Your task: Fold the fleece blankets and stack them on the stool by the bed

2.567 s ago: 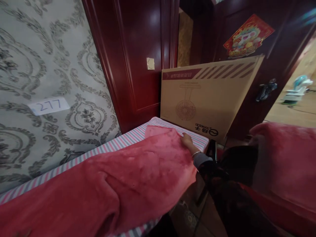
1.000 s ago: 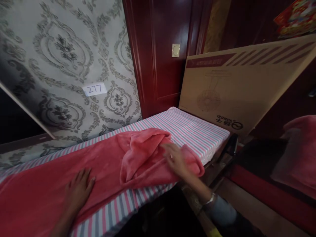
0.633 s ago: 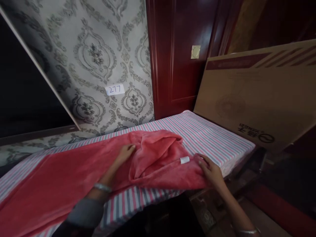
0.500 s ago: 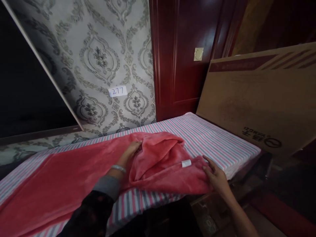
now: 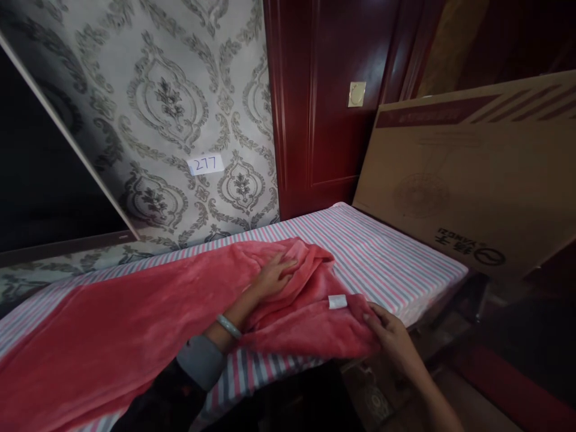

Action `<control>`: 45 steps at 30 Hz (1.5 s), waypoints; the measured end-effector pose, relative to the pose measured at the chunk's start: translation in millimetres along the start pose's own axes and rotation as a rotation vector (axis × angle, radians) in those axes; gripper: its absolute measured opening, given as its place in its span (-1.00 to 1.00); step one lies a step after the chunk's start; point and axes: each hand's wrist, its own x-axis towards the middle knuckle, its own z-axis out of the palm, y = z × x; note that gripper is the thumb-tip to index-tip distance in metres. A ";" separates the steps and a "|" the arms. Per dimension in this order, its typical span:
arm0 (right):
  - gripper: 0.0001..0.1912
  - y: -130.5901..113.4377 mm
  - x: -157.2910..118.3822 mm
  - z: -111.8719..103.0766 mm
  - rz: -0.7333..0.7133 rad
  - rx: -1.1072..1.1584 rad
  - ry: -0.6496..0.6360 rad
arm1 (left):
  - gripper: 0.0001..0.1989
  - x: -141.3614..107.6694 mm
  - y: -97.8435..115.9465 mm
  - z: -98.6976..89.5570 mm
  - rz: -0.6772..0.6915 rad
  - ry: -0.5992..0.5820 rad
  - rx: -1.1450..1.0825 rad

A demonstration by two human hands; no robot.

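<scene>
A long red plush blanket (image 5: pixel 148 318) lies along a striped cover (image 5: pixel 369 246), smooth on the left and bunched in folds on the right. My left hand (image 5: pixel 275 276) rests open on the bunched folds, its fingers spread toward the right. A white tag (image 5: pixel 337 302) shows on the blanket's right part. At the blanket's right corner, my right hand (image 5: pixel 389 329) pinches the edge between thumb and fingers.
Behind the striped surface is a patterned wall with a paper label (image 5: pixel 206 164) reading 277. A dark screen (image 5: pixel 45 162) stands at the left. A large cardboard box (image 5: pixel 468 180) leans at the right, beside a dark red door panel (image 5: pixel 333 120).
My left hand has moved right from the left side of the folds onto the middle of them, and its fingers have opened. My right hand still holds the corner, slightly lower.
</scene>
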 end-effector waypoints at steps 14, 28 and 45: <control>-0.46 -44.9 -5.8 3.2 -0.222 -0.026 -0.042 | -0.85 29.7 17.8 -12.2 -0.277 0.160 -0.499; -0.81 -133.9 36.6 58.4 -0.607 0.086 -0.180 | -0.70 3.6 79.1 -25.7 -0.090 -0.052 -0.748; -0.62 -139.6 54.6 62.5 -0.522 0.024 -0.356 | -0.78 -2.8 70.1 -19.3 0.058 -0.050 -0.521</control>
